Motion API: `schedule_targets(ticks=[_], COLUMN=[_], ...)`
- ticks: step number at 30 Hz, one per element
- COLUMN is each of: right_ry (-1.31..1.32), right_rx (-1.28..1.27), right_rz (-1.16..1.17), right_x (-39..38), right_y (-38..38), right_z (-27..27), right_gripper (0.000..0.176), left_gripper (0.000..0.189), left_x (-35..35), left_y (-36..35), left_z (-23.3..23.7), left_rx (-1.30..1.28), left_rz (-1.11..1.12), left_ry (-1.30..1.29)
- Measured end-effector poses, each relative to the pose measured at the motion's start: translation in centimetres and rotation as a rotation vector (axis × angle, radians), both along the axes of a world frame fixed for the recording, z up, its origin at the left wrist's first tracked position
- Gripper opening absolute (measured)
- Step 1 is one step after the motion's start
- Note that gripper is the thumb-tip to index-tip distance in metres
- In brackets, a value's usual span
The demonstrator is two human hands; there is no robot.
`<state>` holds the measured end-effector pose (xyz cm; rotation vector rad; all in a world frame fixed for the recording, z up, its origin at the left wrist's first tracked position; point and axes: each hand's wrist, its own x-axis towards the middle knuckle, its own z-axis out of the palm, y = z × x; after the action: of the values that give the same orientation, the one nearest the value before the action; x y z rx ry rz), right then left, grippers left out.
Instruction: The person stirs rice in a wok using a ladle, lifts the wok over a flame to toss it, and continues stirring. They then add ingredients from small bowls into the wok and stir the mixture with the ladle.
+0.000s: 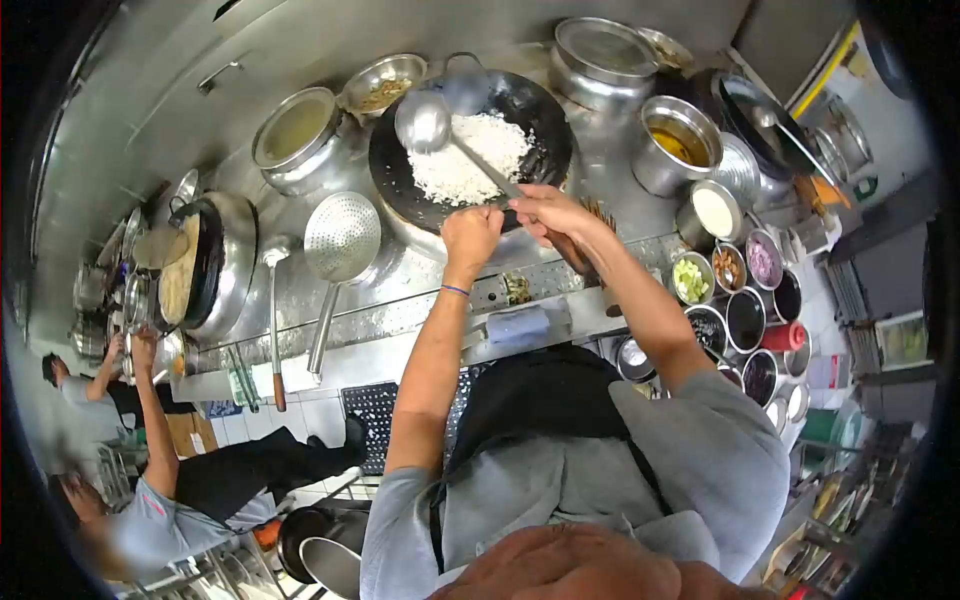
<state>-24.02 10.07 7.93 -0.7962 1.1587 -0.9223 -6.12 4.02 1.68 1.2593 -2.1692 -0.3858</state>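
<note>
White rice [475, 165] lies heaped in a large black wok [545, 110] on the steel range. My right hand [552, 214] is wrapped round the handle of a ladle [424, 122]; its bowl hangs over the left part of the rice. My left hand [472, 236] is a closed fist at the wok's near rim, gripping it there; the exact grip is hidden under the fingers. Both hands are close together, the right one slightly higher. A folded blue cloth [518, 326] rests on the front ledge below them.
A perforated skimmer [342, 238] and another ladle [276, 330] lie to the left. Lidded pots [296, 138] stand behind. On the right are a pot of yellow liquid [681, 145] and several ingredient containers [691, 279]. Co-workers [165, 500] stand at the left by another wok [215, 265].
</note>
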Motion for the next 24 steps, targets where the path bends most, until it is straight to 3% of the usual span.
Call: schedule_targets(ticks=[3,4,7,8,11,16,18,20,22,24], right_ry=[0.251,0.464,1.159,1.152,1.228,1.554,1.676,1.769,1.789,1.764], right_rx=[-0.066,-0.206,-0.692,-0.543,-0.539,-0.368,-0.245,-0.371,-0.403,-0.286], right_rz=[-0.006,0.003,-0.265,-0.207,0.048,0.264,0.245,0.062,-0.029,0.021], right_x=[0.0,0.1,0.9,0.8,-0.4,-6.3,-6.2,-7.6,-7.0,-6.9], right_y=[-2.1,-2.1,-4.3,-4.3,-3.3,5.1,9.0,11.5,14.9,17.3], right_z=[-3.0,-2.7,-6.4,-5.9,-6.0,0.4,6.9,5.0,8.0,9.6], right_gripper=[0.022,0.036,0.050,0.056,0.060,0.061,0.063,0.064,0.065,0.066], left_gripper=[0.036,0.036,0.038,0.039,0.042,0.044,0.041,0.044,0.042,0.040], left_x=[0.1,0.0,0.4,0.2,0.4,0.5,0.6,0.5,0.5,0.8], left_y=[-0.1,-0.3,-0.4,-0.6,-0.5,-0.7,-0.7,-0.8,-0.6,-0.8], left_z=[0.2,0.0,-0.7,-0.6,-0.1,-0.4,-0.4,-0.4,-0.2,0.6], left_rx=[-0.019,-0.052,-0.110,-0.128,-0.081,-0.098,-0.034,-0.061,-0.003,0.015], left_rz=[-0.023,-0.033,-0.060,-0.074,-0.094,-0.112,-0.115,-0.115,-0.102,-0.172], left_ry=[0.000,0.018,0.022,0.021,-0.005,-0.011,-0.034,0.001,-0.015,-0.056])
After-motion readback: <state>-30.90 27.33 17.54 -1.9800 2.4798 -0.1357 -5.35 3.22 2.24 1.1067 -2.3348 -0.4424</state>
